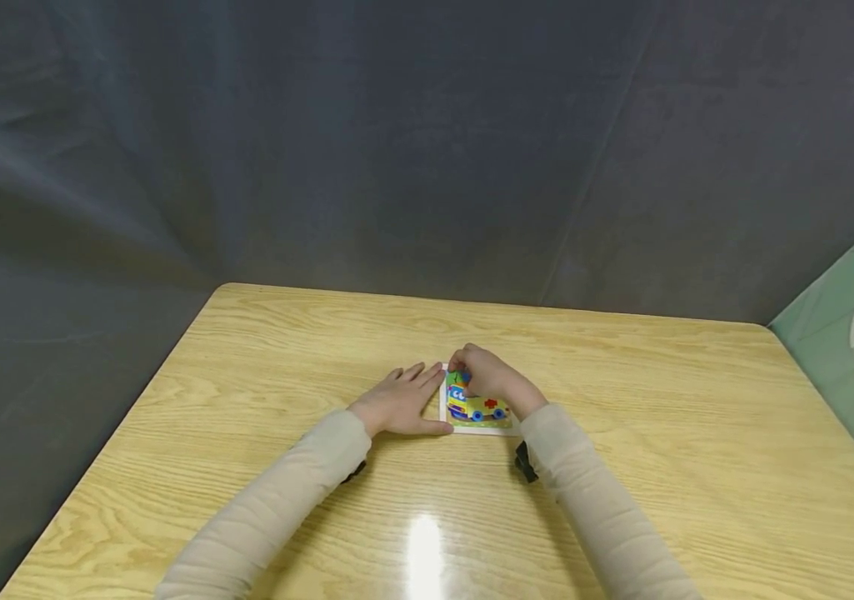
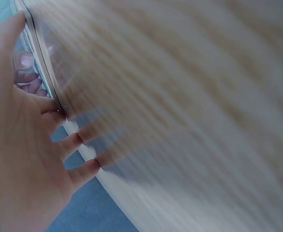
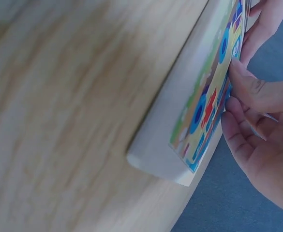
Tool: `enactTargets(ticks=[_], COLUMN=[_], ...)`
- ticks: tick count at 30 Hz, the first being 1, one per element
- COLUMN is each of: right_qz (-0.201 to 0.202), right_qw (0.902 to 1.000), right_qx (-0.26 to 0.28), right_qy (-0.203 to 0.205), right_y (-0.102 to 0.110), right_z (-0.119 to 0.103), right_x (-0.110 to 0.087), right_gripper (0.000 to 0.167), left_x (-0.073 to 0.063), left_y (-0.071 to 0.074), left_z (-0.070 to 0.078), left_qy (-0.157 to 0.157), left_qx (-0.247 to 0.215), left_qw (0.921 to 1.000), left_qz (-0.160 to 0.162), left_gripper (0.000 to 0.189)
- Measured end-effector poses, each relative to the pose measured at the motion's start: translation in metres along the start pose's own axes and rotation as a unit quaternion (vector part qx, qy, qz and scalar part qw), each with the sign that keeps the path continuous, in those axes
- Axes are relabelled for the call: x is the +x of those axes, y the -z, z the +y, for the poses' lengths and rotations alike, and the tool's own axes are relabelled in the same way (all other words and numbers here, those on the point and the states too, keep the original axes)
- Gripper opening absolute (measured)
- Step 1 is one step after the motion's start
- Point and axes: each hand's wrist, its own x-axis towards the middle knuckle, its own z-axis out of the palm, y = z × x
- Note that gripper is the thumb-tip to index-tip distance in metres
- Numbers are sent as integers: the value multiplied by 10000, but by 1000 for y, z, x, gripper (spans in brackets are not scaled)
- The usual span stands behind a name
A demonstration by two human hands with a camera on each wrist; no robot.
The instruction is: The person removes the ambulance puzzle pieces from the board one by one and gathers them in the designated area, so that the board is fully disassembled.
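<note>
A flat picture puzzle [image 1: 490,414] with a white border lies on the table, showing a yellow cartoon vehicle with blue wheels and a red cross. My left hand [image 1: 402,404] lies palm down at its left side, fingers spread and straight; thumb and index fingertip touch the border. Over the upper part of the picture, my right hand [image 1: 488,373] has its fingers curled down and seems to pinch a puzzle piece, mostly hidden by the fingers. In the right wrist view the right thumb [image 3: 252,87] meets the picture surface [image 3: 206,111].
The wooden table [image 1: 659,433] extends around both arms, with a light glare near its front. A dark curtain [image 1: 412,150] hangs behind the far edge. To the right stands a green panel [image 1: 839,333] with pale shapes.
</note>
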Motion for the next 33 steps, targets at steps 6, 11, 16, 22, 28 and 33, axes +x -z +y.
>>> enactTargets(ticks=[6,11,16,22,28,33], right_qz=[1,31,-59,-266,-392,-426], right_qw=[9996,9989,9985,9988,9989,9989], right_qx=[-284,-458,-546,-394,-155,41], right_qy=[7,-37,23,86,209,182], right_y=[-1,1,2,7,8,8], right_z=[-2,-5,-6,0,6,8], right_x=[0,0,2,5,8,9], right_gripper=[37,40,40,38,36,35], left_x=[-2,-3,-2,-2,0,2], left_y=[1,2,1,1,-1,-3], left_z=[1,1,0,0,-1,-2], left_qy=[18,-9,-25,-17,-8,-20], left_qx=[-14,-37,-4,7,50,134], left_qw=[10000,10000,10000,10000,10000,9999], left_qz=[-9,5,50,-14,-35,6], left_gripper=[92,92,91,91,92,92])
